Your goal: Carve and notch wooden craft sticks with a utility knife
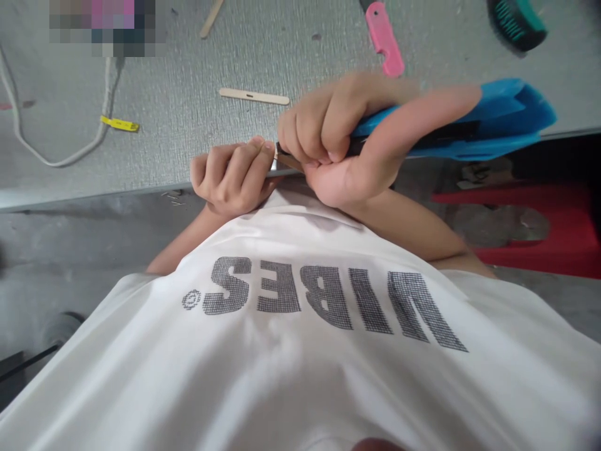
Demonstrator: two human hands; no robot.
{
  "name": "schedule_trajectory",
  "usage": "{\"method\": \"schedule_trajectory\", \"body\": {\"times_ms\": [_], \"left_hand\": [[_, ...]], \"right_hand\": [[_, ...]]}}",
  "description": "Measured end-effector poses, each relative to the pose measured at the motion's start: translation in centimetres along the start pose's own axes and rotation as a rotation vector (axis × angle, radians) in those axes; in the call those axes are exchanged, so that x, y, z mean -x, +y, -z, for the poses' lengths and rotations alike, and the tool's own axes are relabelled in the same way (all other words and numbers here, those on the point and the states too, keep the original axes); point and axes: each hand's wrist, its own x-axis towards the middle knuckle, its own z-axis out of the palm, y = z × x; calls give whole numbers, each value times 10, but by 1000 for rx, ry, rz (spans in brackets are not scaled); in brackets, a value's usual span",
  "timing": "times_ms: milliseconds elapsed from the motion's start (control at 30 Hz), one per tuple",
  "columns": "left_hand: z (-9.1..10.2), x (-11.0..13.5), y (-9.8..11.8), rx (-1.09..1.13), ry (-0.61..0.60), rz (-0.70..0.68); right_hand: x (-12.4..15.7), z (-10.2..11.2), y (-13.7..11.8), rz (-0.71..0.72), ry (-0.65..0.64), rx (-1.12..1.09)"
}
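I have the desk (169, 69) laid out ahead, with work going on at its near edge. There the right hand (345, 134) is wrapped round a blue-and-black tool (488, 128); the left hand (235, 172) is curled tight, though I can't tell what it pinches. Back from that edge, a wooden stick (268, 98) bears a dark mark mid-length, so I'd judge it already worked. The wooden piece (288, 162) between the hands, at the near edge, seems unfinished to me
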Motion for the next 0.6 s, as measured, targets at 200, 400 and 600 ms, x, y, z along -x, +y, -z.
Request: {"method": "schedule_trajectory", "body": {"times_ms": [200, 400, 600], "left_hand": [[1, -2, -2, 7, 5, -15], [6, -7, 9, -22, 21, -16], [-3, 5, -4, -84, 206, -196]], "right_hand": [[2, -2, 0, 27, 52, 53], [5, -4, 2, 78, 38, 42], [12, -3, 5, 128, 67, 67]]}}
